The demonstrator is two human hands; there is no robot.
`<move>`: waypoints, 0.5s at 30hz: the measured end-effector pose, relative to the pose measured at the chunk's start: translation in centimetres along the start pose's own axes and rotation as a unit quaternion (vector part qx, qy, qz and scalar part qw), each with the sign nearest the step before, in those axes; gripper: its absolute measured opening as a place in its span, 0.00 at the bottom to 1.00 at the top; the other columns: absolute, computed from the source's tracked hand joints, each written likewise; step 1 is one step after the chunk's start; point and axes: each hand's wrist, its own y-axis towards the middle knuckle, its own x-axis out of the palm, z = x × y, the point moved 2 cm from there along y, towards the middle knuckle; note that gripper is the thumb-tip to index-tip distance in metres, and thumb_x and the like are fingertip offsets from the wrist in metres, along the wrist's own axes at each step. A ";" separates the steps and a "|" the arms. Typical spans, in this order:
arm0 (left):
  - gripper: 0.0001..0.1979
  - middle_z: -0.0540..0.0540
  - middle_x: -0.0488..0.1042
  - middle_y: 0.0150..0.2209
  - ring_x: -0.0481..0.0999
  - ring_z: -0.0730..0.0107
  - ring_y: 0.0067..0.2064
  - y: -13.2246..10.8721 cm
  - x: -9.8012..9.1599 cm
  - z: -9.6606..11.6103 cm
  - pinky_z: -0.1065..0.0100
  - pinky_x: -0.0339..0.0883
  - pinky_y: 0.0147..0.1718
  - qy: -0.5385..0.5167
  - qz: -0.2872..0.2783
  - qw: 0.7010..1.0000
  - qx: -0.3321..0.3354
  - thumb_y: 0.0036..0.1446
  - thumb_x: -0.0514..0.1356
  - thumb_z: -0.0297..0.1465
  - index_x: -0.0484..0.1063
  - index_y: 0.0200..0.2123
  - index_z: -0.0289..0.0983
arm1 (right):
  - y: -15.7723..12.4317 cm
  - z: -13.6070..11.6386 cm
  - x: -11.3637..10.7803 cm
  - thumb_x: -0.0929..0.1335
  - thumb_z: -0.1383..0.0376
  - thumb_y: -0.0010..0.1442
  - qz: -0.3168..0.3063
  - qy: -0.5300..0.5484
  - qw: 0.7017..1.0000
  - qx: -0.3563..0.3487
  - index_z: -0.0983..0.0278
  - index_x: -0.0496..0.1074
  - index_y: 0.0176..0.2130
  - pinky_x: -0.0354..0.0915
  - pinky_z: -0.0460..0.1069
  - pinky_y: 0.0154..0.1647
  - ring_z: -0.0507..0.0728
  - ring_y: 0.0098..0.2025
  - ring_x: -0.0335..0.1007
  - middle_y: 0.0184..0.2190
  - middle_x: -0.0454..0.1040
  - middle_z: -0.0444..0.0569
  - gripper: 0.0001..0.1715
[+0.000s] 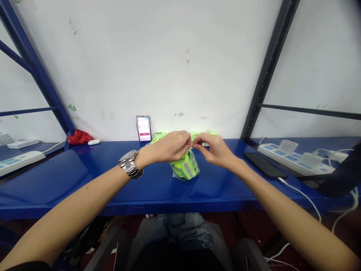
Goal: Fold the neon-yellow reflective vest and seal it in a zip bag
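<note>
A clear plastic bag stands on the blue table, with a neon yellow cloth bearing grey reflective bands folded inside it. At the bag's top, my left hand is closed in a pinch, a metal watch on its wrist. Facing it, my right hand pinches the bag's upper edge with thumb and forefinger. The fingertips of both hands nearly meet there. Behind my hands lies more neon yellow cloth, partly hidden by them.
A lit phone leans on the wall. A red crumpled bag and a small white object sit at back left. To the right are a dark phone on a cable and a power strip. Blue table edge in front.
</note>
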 end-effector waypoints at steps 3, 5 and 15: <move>0.08 0.43 0.71 0.31 0.65 0.69 0.30 0.1 -0.1 0.2 0.64 0.58 0.29 0.007 0.005 1.000 0.008 0.65 0.48 0.29 0.64 0.34 0.36 | 0.0 -0.1 0.1 0.65 0.69 0.61 0.005 -0.010 1.000 -0.014 0.64 0.70 0.34 0.62 0.49 0.31 0.53 0.30 0.67 0.29 0.75 0.48 0.04; 0.08 0.43 0.71 0.31 0.65 0.69 0.30 0.1 -0.1 0.2 0.64 0.59 0.29 0.010 0.009 1.000 0.012 0.64 0.49 0.28 0.65 0.34 0.36 | 0.0 -0.1 0.1 0.65 0.70 0.60 0.008 -0.014 1.000 -0.022 0.64 0.70 0.33 0.62 0.49 0.31 0.53 0.29 0.67 0.29 0.74 0.48 0.04; 0.08 0.46 0.69 0.28 0.64 0.70 0.28 0.2 0.1 -0.2 0.65 0.56 0.28 0.015 0.019 1.000 0.011 0.64 0.50 0.29 0.63 0.31 0.37 | 0.1 0.0 0.5 0.66 0.65 0.61 -0.010 0.072 0.997 0.029 0.64 0.69 0.36 0.63 0.49 0.33 0.53 0.32 0.68 0.31 0.74 0.48 0.04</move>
